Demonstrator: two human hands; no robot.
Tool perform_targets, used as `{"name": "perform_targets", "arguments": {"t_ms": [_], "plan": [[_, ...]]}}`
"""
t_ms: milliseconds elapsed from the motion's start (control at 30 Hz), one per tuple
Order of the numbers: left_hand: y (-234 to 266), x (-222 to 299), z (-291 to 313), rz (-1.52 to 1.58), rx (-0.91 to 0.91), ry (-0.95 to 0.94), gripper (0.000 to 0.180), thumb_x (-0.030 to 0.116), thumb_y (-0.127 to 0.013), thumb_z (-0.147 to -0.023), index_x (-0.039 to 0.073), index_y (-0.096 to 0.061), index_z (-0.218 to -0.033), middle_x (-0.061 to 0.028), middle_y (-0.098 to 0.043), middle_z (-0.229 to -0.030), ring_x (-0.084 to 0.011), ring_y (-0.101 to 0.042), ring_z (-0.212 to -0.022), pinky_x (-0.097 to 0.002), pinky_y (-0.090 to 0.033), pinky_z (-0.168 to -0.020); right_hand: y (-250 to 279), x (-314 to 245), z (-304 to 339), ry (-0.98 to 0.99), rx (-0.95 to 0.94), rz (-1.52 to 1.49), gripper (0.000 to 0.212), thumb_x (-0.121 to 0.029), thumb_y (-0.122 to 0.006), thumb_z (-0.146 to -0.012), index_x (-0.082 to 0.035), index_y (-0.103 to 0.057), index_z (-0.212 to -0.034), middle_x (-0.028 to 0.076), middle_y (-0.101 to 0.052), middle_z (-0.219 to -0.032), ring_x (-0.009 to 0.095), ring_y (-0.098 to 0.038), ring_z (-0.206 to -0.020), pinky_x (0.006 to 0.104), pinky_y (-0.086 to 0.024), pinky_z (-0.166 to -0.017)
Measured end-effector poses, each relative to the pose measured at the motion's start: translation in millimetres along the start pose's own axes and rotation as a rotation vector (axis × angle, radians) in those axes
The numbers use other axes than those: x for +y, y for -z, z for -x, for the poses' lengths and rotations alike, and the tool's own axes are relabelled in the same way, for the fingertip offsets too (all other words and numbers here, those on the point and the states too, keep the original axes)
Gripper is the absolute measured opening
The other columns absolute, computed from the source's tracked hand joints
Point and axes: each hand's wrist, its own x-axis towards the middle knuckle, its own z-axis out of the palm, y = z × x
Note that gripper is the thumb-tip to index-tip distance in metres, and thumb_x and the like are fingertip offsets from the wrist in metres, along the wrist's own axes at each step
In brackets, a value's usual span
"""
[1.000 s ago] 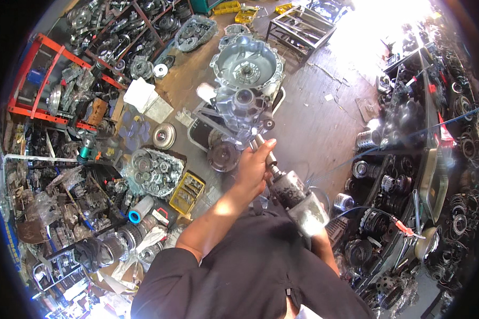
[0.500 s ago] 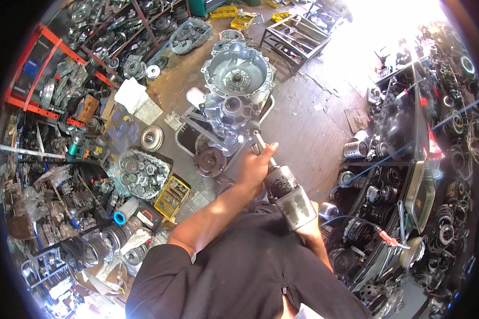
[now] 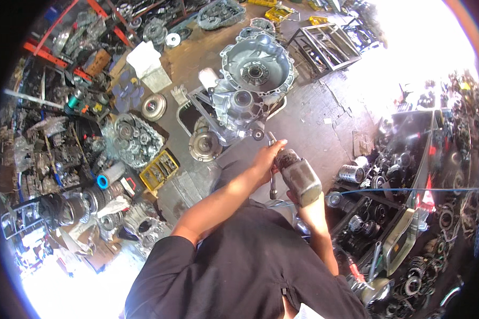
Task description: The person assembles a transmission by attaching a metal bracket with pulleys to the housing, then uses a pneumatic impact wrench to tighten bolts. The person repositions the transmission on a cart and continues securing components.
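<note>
A worn grey impact wrench (image 3: 302, 182) hangs in front of my chest, tilted with its nose toward the upper left. My right hand (image 3: 310, 206) is closed around its lower part, the fingers mostly hidden beneath the body. At its nose, my left hand (image 3: 266, 161) grips a slim metal wrench (image 3: 273, 190); one end sticks out above the thumb and the thicker end hangs below. Whether those fingers also touch the nose cannot be made out. Just beyond the left hand stands a silver gearbox housing (image 3: 239, 101) with an open bell, on a metal frame.
A round metal torque converter (image 3: 205, 144) leans by the frame. To the left lie an opened gearbox part (image 3: 133, 139) and a yellow tray (image 3: 159, 169). A metal rack (image 3: 324, 50) stands beyond the housing. Shelves of parts (image 3: 378, 170) line the right, crossed by a blue hose (image 3: 410, 189).
The view has shifted, so the housing sits further right. The impact wrench has turned and drawn closer to the left hand. The slim wrench has swung, its thicker end now pointing down toward me.
</note>
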Motion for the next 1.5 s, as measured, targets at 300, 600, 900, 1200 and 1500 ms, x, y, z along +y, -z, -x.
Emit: {"name": "perform_targets", "arguments": {"t_ms": [300,600,900,1200,1500], "plan": [[39,-7,-160,0.664,-0.213,0.112,0.028,0.038,-0.062,-0.1,0.014,-0.062,-0.085,-0.0015,-0.065,-0.078,-0.0169,-0.063,-0.071,-0.0329,-0.051,-0.067,-17,-22,-157,-0.168,-0.115,0.236,0.04,-0.012,-0.081,-0.081,0.001,-0.068,-0.117,0.013,-0.075,-0.101,0.018,-0.069,-0.094,0.035,-0.054,-0.081],[32,27,-195,0.806,-0.012,0.253,0.032,0.036,-0.064,-0.098,0.017,-0.056,-0.074,0.0037,-0.052,-0.058,-0.0102,-0.041,-0.04,-0.0251,-0.029,-0.036,-13,-30,-231,-0.323,-0.187,0.281,0.044,-0.009,-0.077,-0.081,-0.002,-0.065,-0.122,0.009,-0.072,-0.101,0.018,-0.067,-0.09,0.0341,-0.054,-0.079],[36,42,-194,0.776,0.1,0.354,0.027,0.032,-0.075,-0.089,0.014,-0.06,-0.074,0.0012,-0.055,-0.058,-0.0105,-0.041,-0.037,-0.0249,-0.029,-0.036,-11,-46,-249,-0.303,-0.274,0.376,0.042,-0.01,-0.078,-0.082,-0.003,-0.067,-0.122,0.013,-0.073,-0.112,0.019,-0.069,-0.104,0.0345,-0.054,-0.089],[45,39,-204,0.715,0.116,0.399,0.026,0.032,-0.08,-0.082,0.015,-0.063,-0.076,0.0001,-0.059,-0.062,-0.0123,-0.042,-0.039,-0.0268,-0.031,-0.037,-15,-33,-259,-0.25,-0.431,0.431,0.057,-0.006,-0.076,-0.081,-0.005,-0.057,-0.135,0.013,-0.061,-0.134,0.025,-0.057,-0.125,0.0362,-0.045,-0.104],[47,28,-214,0.843,0.215,0.473,0.025,0.023,-0.081,-0.08,0.008,-0.064,-0.091,-0.0057,-0.067,-0.079,-0.0218,-0.067,-0.068,-0.0356,-0.056,-0.065,-18,-35,-263,-0.396,-0.466,0.525,0.051,-0.01,-0.069,-0.087,-0.006,-0.057,-0.136,0.017,-0.067,-0.126,0.025,-0.065,-0.116,0.0353,-0.051,-0.096]]}}
